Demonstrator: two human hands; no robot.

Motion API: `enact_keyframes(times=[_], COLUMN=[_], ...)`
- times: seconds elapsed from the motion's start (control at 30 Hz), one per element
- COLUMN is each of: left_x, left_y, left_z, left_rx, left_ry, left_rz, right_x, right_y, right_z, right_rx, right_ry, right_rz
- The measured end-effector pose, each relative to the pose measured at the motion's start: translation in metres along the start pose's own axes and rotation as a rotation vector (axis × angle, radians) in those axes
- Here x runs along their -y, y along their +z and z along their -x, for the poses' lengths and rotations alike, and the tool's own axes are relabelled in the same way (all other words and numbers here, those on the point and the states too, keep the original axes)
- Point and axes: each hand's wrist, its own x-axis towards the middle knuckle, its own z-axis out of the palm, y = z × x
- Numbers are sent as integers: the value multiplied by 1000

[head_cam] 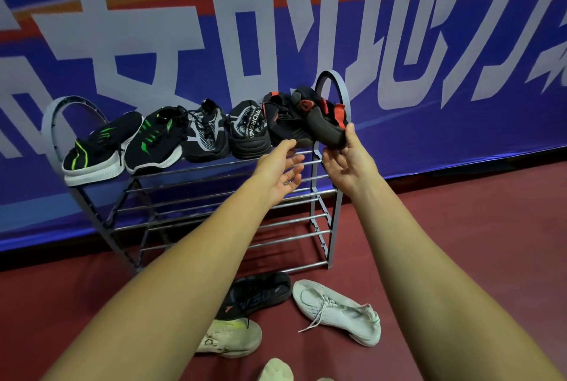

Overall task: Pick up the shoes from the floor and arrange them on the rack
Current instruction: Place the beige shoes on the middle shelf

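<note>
Rack [335, 227] top tier | left hand [280, 165] relaxed — right hand [345, 162] touching black-red shoe [319, 116]

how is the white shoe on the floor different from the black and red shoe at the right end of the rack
The white shoe lies on the floor with a lace trailing loose; the black and red shoe sits up on the top shelf of the rack. Nothing touches the white shoe, while the thumb of the right hand rests against the black and red shoe. Both are sports shoes.
</note>
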Motion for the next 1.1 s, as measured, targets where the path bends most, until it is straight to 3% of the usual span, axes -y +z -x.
enact_keyframes(times=[0.33,0.8,1.1], left_x=[13,60,112], left_y=[-58,-157,-217], left_z=[38,80,85], left_rx=[-37,-122,-178], left_ry=[10,-1,-114], left_rz=[-210,-492,-575], right_x=[-35,-115,-179], right_y=[-13,-18,-39], right_z=[37,69,92], right_rx=[110,223,422], right_ry=[7,69,116], right_rz=[700,1215,1531])
